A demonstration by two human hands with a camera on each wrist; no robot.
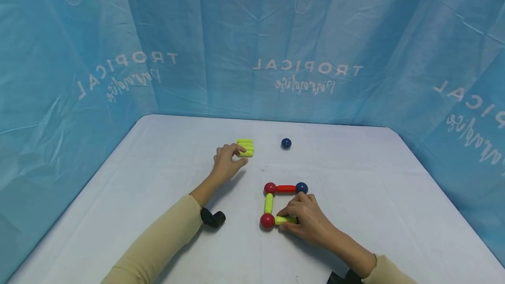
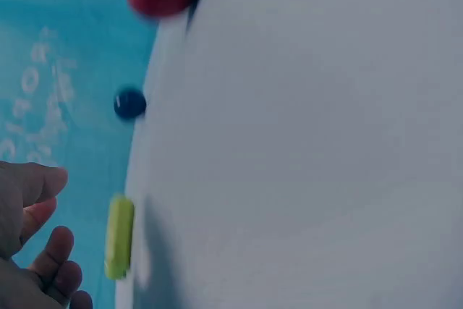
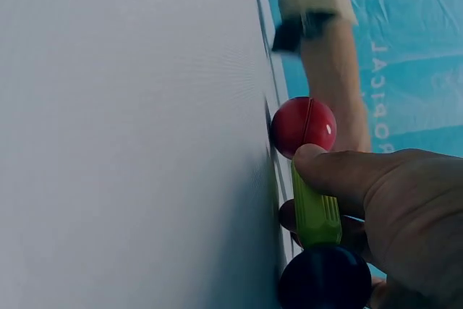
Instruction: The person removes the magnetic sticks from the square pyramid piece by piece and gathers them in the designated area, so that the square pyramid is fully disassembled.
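My right hand (image 1: 309,221) pinches a yellow-green magnetic rod (image 3: 315,211) between thumb and fingers. One end of that rod meets a red ball (image 1: 267,221); at its other end is a dark blue ball (image 3: 325,278), hidden under the hand in the head view. From the red ball another yellow-green rod (image 1: 268,204) leads back to a second red ball (image 1: 270,188), joined by a red rod (image 1: 286,189) to a blue ball (image 1: 301,188). Farther back, my left hand (image 1: 229,161) reaches over several yellow-green rods (image 1: 245,143) laid side by side, thumb and fingers apart, gripping nothing.
A single dark blue ball (image 1: 286,143) lies at the back of the white-covered table (image 1: 339,157), right of the rods. Blue printed curtains (image 1: 236,56) surround the back and sides. Black wrist straps (image 1: 213,218) sit at both sleeves.
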